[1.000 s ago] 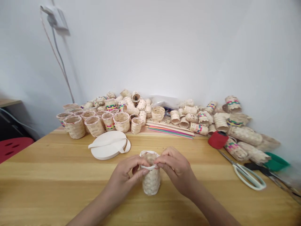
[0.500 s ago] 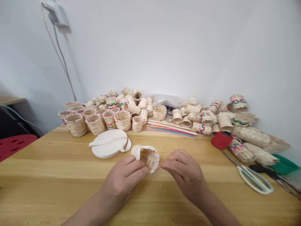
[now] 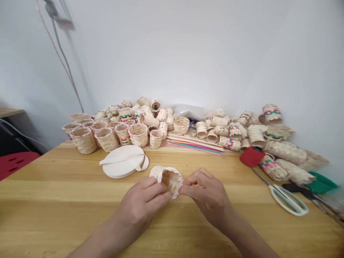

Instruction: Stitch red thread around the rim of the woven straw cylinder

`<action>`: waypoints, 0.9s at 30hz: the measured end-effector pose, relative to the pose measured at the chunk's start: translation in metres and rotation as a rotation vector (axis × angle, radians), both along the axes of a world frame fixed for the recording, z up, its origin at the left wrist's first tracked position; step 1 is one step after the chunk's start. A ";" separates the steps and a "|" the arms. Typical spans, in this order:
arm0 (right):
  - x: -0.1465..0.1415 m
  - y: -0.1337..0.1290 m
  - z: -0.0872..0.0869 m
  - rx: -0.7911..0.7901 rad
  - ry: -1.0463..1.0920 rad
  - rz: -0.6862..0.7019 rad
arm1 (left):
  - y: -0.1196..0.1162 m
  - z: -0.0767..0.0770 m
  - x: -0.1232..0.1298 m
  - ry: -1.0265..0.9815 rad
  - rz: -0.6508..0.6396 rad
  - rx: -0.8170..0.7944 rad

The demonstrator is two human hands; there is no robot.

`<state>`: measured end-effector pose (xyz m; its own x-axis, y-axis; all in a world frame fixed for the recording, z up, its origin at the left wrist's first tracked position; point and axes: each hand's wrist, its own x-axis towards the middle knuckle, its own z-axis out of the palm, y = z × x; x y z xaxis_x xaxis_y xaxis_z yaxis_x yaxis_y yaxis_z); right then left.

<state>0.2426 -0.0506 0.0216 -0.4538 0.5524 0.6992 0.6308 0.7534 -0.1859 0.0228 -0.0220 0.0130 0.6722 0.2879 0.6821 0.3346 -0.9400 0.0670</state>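
My left hand (image 3: 147,200) grips a small woven bamboo basket (image 3: 173,181) that lies tilted, its mouth turned toward me and to the right. White tape covers part of the rim, and pink-and-white stitching runs along the right side. At that stitched edge is my right hand (image 3: 205,195), thumb and forefinger pinched against the rim; whatever is between them is too small to make out. My left fingers hide the basket's lower near side. Just behind and to the left lies a flat roll of white tape (image 3: 122,163) with a loose end.
Finished-looking baskets with stitched rims (image 3: 84,140) stand at the back left. Coloured strips (image 3: 196,145) lie in the middle back. More woven pieces (image 3: 286,152) pile up at the right, near a red pad (image 3: 252,156), white-handled scissors (image 3: 288,200) and a green scoop-like piece (image 3: 322,182).
My right hand has come left, from a little away from the basket to its rim. The left hand keeps its hold. The whole view has shifted slightly.
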 end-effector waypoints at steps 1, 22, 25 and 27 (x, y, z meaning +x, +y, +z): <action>0.000 0.000 -0.001 -0.001 -0.001 -0.001 | 0.000 0.000 0.000 0.001 -0.003 -0.005; 0.003 -0.007 0.025 -0.312 -0.074 0.226 | -0.014 0.030 0.000 0.137 -0.190 -0.508; 0.001 -0.005 0.030 -0.333 -0.106 0.226 | -0.012 0.031 -0.001 0.122 -0.188 -0.514; -0.001 -0.003 0.032 -0.341 -0.109 0.223 | -0.011 0.031 -0.002 0.113 -0.187 -0.515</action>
